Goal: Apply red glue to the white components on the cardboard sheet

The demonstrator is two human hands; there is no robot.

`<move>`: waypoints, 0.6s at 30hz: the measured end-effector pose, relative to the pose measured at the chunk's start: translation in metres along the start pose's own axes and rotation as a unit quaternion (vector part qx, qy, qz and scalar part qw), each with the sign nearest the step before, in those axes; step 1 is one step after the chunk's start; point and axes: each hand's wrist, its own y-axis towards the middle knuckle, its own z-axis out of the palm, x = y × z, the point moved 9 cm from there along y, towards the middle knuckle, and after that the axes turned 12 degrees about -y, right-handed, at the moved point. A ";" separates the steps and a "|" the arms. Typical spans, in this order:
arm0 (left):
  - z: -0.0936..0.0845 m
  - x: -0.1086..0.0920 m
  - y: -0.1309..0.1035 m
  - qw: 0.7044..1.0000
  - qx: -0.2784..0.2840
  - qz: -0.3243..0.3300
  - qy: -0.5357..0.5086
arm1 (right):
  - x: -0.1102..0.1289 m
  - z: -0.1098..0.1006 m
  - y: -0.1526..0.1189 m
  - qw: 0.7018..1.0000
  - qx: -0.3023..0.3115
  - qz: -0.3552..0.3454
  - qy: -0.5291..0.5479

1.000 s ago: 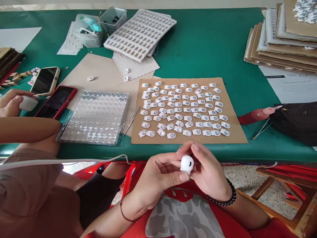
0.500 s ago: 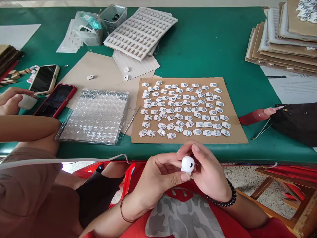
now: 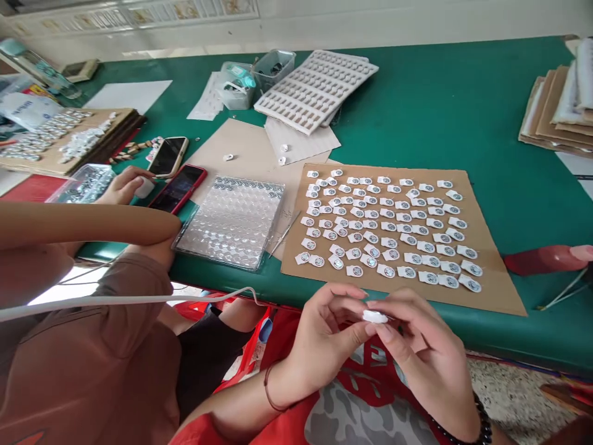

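A small white plastic piece (image 3: 375,317) is pinched between my two hands, just off the table's front edge. My left hand (image 3: 331,337) has its thumb and fingers on the piece's left side. On its right side, the thumb and fingers of my right hand (image 3: 424,346) close on it. Beyond my hands lies a brown cardboard sheet (image 3: 498,281) with rows of small white tags bearing dark round marks. Left of the cardboard, metal tweezers (image 3: 285,233) rest beside a clear plastic tray (image 3: 229,222) with round cells.
A person's hand (image 3: 121,187) at the left holds a white object near two phones (image 3: 180,190). White slotted trays (image 3: 317,89) and plastic tubs (image 3: 237,86) stand at the back. On the right lie a red bottle (image 3: 542,259) and stacked cardboard (image 3: 542,114).
The view has swung left and up, showing more of the left table. The white piece has turned edge-on, and my right fingers have closed in on it.
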 end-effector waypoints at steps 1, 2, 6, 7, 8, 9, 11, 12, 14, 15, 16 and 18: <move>-0.002 -0.001 0.000 1.000 -0.003 0.002 0.002 | 0.005 -0.002 0.001 0.999 -0.014 -0.025 -0.036; -0.005 -0.002 -0.001 1.000 -0.007 0.002 0.004 | 0.010 -0.003 0.001 0.996 -0.029 -0.049 -0.068; -0.019 -0.004 -0.002 1.000 -0.020 -0.024 0.004 | 0.025 -0.002 0.003 0.984 -0.052 -0.122 -0.117; -0.022 -0.002 -0.003 0.999 -0.017 -0.039 -0.001 | 0.027 0.001 0.003 0.983 -0.043 -0.138 -0.113; -0.024 0.001 -0.003 0.998 -0.010 -0.057 -0.007 | 0.029 0.004 0.004 0.981 -0.031 -0.154 -0.111; -0.026 0.003 -0.004 0.997 0.000 -0.072 -0.012 | 0.031 0.008 0.005 0.979 -0.020 -0.169 -0.111; -0.028 0.005 -0.004 0.996 0.018 -0.088 -0.017 | 0.033 0.015 0.007 0.973 -0.004 -0.197 -0.120; -0.030 0.004 -0.004 0.996 0.023 -0.086 -0.015 | 0.033 0.018 0.008 0.970 0.000 -0.205 -0.127; -0.036 -0.001 -0.005 0.997 0.008 -0.071 0.004 | 0.033 0.022 0.012 0.968 0.003 -0.211 -0.139; -0.041 -0.004 -0.005 0.998 -0.010 -0.059 0.021 | 0.032 0.023 0.013 0.968 0.004 -0.206 -0.142; -0.045 -0.009 -0.005 0.998 -0.033 -0.043 0.044 | 0.031 0.022 0.014 0.970 0.005 -0.196 -0.142; -0.054 -0.022 -0.007 0.991 -0.078 0.004 0.108 | 0.030 0.014 0.009 0.977 -0.005 -0.164 -0.139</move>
